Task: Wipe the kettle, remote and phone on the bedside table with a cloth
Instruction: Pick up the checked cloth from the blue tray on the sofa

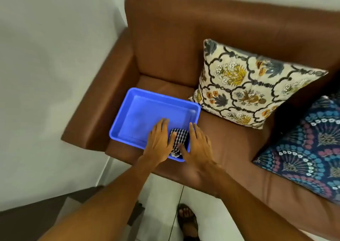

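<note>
A blue plastic tray (139, 115) sits on the seat of a brown leather sofa (184, 38), its left long side close along the sofa's armrest and its near short edge almost at the front lip of the seat. The checked cloth (179, 139) lies bunched in the tray's near right corner, one end draped toward the near rim. The left hand (160, 141) lies flat with fingers spread and extended on the tray floor, its thumb touching the cloth's left edge; its grip is open and holds nothing. The right hand (197, 143) rests over the tray's right rim, fingers straight, thumb pressing the cloth's near right part; its grip is also open, touching but not closed round the cloth. Most of the tray floor to the left and far side lies bare. A floral cushion (248, 86) leans against the backrest just beyond the tray's far right corner, and a dark blue patterned cushion (309, 148) lies farther right. Bare seat leather lies between the tray and the blue cushion. A sandalled foot (187, 220) stands on the tiled floor (211, 213) below.
</note>
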The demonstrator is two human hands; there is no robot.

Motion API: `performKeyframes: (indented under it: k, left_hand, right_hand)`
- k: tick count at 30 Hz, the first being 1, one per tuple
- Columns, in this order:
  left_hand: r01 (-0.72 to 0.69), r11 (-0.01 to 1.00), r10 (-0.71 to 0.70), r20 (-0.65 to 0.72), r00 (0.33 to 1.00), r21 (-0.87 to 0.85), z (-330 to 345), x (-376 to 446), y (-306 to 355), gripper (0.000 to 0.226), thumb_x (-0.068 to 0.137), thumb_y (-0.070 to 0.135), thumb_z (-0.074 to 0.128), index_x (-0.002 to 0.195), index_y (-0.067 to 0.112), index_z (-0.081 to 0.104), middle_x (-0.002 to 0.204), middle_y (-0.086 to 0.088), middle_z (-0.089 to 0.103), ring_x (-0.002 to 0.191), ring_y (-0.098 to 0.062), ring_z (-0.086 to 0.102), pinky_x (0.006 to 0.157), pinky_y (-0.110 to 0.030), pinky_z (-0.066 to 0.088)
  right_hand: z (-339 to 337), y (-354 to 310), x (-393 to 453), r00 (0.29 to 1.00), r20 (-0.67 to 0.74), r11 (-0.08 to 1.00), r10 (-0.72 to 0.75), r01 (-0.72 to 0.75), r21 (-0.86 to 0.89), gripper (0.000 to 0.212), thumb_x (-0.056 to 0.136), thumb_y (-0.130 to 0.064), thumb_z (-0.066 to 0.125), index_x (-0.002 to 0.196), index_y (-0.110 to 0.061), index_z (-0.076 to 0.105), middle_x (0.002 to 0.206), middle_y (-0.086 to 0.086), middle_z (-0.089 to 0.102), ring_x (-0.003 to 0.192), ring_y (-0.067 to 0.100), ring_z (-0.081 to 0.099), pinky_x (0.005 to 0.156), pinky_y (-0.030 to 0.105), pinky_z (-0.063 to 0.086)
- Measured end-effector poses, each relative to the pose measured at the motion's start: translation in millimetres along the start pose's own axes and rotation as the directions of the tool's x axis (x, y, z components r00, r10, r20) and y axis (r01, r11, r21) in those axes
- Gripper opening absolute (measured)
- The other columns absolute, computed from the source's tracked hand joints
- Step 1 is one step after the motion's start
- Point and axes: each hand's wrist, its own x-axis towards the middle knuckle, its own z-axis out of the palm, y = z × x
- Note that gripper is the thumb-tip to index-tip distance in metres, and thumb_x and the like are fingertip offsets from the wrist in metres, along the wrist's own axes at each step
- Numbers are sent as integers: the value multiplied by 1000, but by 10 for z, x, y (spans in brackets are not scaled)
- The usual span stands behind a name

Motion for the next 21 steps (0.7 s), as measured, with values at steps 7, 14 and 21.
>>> performKeyframes:
  k: [7, 14, 21]
  left_hand:
    - [319, 942, -296, 188, 936, -106, 839, 380, -325, 64, 104, 39, 58, 152, 3, 39, 149, -22, 49, 139, -43, 46, 110, -53, 43]
    - [559, 797, -511, 239, 826, -230, 1188, 637, -337, 70, 93, 31, 76, 142, 0, 38, 142, -25, 53, 133, -45, 54, 106, -52, 50]
    - [516, 757, -487, 181, 855, -401, 986, 544, -381, 30, 96, 28, 74, 103, 0, 69, 119, -23, 67, 110, -38, 66, 93, -48, 57]
  right_hand:
    - [543, 563, 34, 981, 61, 970, 186, -193, 149, 71, 107, -44, 55, 167, -16, 30, 171, 4, 39, 153, 27, 46, 121, 46, 44]
    - [738, 642, 137, 991, 66, 953, 118, -132, 271, 70, 111, -38, 52, 171, -17, 23, 174, 1, 37, 156, 23, 43, 125, 44, 41]
    - [881, 419, 225, 984, 52, 940, 168, -176, 293, 76, 110, -36, 52, 173, -17, 14, 171, 9, 39, 142, 35, 57, 113, 52, 53]
